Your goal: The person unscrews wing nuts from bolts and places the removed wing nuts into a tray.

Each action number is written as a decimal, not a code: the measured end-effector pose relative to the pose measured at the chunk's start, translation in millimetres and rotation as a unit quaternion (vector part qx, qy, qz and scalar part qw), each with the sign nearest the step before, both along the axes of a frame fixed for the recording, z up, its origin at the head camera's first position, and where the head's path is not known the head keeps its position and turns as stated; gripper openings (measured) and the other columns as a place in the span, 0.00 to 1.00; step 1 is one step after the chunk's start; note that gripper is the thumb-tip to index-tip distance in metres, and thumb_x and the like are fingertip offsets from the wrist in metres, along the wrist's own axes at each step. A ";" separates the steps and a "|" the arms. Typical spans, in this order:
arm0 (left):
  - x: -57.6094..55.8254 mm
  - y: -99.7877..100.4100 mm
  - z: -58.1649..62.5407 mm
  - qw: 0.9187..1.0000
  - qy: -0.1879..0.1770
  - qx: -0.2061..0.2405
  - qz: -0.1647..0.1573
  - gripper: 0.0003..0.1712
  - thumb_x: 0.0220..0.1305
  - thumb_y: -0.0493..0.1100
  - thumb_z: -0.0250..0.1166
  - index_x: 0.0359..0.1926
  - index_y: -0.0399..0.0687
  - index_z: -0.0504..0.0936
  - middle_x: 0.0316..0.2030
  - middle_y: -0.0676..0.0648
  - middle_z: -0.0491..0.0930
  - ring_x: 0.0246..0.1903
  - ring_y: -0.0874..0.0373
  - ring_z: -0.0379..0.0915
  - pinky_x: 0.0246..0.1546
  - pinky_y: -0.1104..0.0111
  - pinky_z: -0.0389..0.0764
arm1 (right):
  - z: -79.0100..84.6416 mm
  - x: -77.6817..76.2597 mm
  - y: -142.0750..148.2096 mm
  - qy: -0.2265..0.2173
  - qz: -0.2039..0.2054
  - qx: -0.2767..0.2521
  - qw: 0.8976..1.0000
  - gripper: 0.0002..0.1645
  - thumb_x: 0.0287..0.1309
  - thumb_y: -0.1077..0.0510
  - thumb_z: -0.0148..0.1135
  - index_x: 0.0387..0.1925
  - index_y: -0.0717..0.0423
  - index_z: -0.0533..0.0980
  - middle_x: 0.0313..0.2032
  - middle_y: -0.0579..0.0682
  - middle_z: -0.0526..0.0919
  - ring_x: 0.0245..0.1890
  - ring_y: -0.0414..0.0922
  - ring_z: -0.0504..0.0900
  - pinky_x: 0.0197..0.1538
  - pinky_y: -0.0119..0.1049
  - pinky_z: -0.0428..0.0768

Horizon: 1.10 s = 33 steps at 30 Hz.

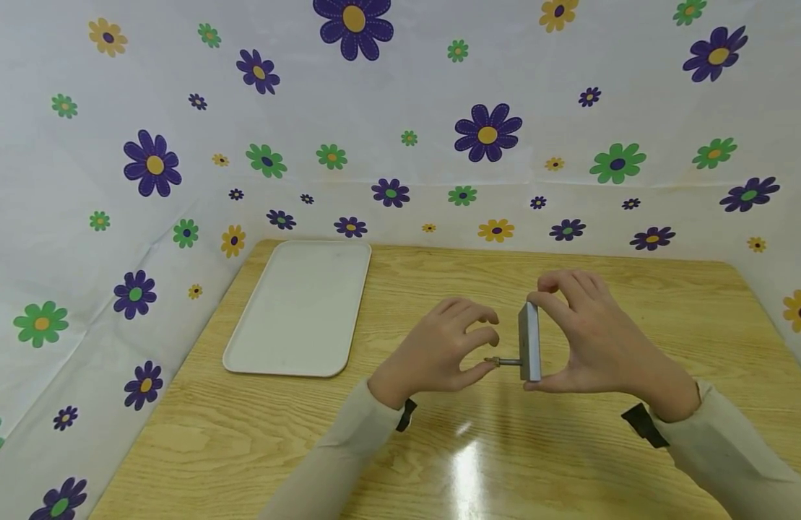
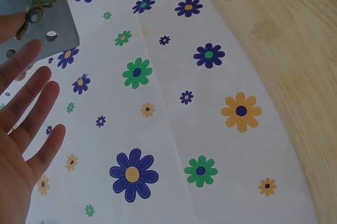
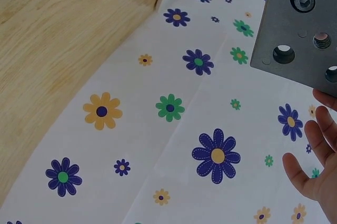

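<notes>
My right hand [image 1: 595, 343] holds a grey metal plate [image 1: 531, 343] on edge above the table, gripping it by its top and bottom edges. A bolt [image 1: 509, 362] sticks out of the plate toward the left. On its end is a brass-coloured wing nut [image 2: 36, 14], touched by the thumb of my left hand [image 1: 439, 350]. The other left fingers are spread, apart from the nut. In the right wrist view the plate's other face shows several holes and a recessed socket bolt head [image 3: 303, 1].
A white tray [image 1: 296, 310] lies at the back left of the wooden table [image 1: 244, 440]. Flower-printed white sheeting [image 1: 400, 87] stands along the table's back and sides.
</notes>
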State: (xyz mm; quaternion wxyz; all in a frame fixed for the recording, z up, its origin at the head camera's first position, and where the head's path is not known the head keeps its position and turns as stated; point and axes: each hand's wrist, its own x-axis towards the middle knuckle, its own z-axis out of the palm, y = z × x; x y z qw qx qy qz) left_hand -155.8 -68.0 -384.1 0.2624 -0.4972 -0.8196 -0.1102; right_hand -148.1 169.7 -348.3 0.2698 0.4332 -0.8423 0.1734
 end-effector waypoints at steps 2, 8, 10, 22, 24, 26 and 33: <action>-1.8 -0.2 -0.8 1.000 -0.006 0.008 0.001 0.11 0.56 0.53 0.66 0.33 0.54 0.79 0.44 0.51 0.78 0.45 0.58 0.74 0.55 0.66 0.72 | -0.2 0.0 0.2 0.000 -0.001 0.001 1.000 0.56 0.37 0.14 0.46 0.44 0.60 0.72 0.42 0.58 0.71 0.43 0.53 0.68 0.47 0.53 0.66; -3.9 -0.4 -2.4 1.000 -0.010 0.014 0.009 0.09 0.57 0.51 0.66 0.34 0.54 0.79 0.43 0.51 0.78 0.46 0.59 0.75 0.56 0.66 0.72 | -0.6 -0.5 0.3 0.001 0.000 0.000 1.000 0.56 0.37 0.14 0.47 0.44 0.60 0.72 0.42 0.58 0.71 0.43 0.53 0.68 0.47 0.54 0.66; -3.8 -0.4 -2.7 1.000 -0.006 0.014 0.010 0.09 0.57 0.51 0.66 0.34 0.54 0.79 0.43 0.51 0.78 0.46 0.59 0.75 0.56 0.66 0.72 | -0.9 -0.6 0.5 0.002 0.001 -0.001 1.000 0.56 0.37 0.14 0.47 0.44 0.61 0.72 0.42 0.58 0.71 0.43 0.53 0.68 0.47 0.55 0.66; 1.7 -0.9 -9.1 1.000 0.005 -0.009 -0.011 0.17 0.56 0.61 0.64 0.33 0.54 0.78 0.44 0.51 0.77 0.45 0.59 0.74 0.55 0.66 0.71 | -0.2 -0.7 0.8 0.006 0.002 -0.001 1.000 0.56 0.38 0.14 0.45 0.44 0.61 0.72 0.43 0.59 0.71 0.43 0.54 0.68 0.49 0.55 0.66; 2.2 -0.3 -9.1 1.000 0.001 -0.011 -0.010 0.17 0.56 0.61 0.64 0.33 0.54 0.78 0.44 0.51 0.77 0.45 0.59 0.74 0.56 0.66 0.71 | 0.1 -0.7 0.7 0.007 0.003 -0.001 1.000 0.56 0.38 0.14 0.45 0.44 0.61 0.72 0.43 0.59 0.71 0.43 0.54 0.68 0.49 0.55 0.65; 2.2 0.4 -8.7 1.000 -0.004 -0.010 -0.011 0.16 0.55 0.60 0.64 0.33 0.54 0.78 0.44 0.51 0.77 0.45 0.58 0.74 0.56 0.66 0.71 | 0.4 -0.9 0.5 0.008 0.004 -0.002 1.000 0.56 0.38 0.14 0.46 0.44 0.61 0.72 0.42 0.59 0.71 0.43 0.54 0.68 0.49 0.55 0.65; -0.9 -0.5 -3.7 1.000 -0.008 0.001 0.008 0.13 0.56 0.56 0.66 0.35 0.54 0.79 0.44 0.52 0.77 0.45 0.59 0.74 0.55 0.66 0.72 | -0.1 -1.5 0.4 0.012 0.005 -0.005 1.000 0.56 0.38 0.14 0.47 0.43 0.61 0.72 0.42 0.59 0.71 0.43 0.54 0.68 0.49 0.55 0.65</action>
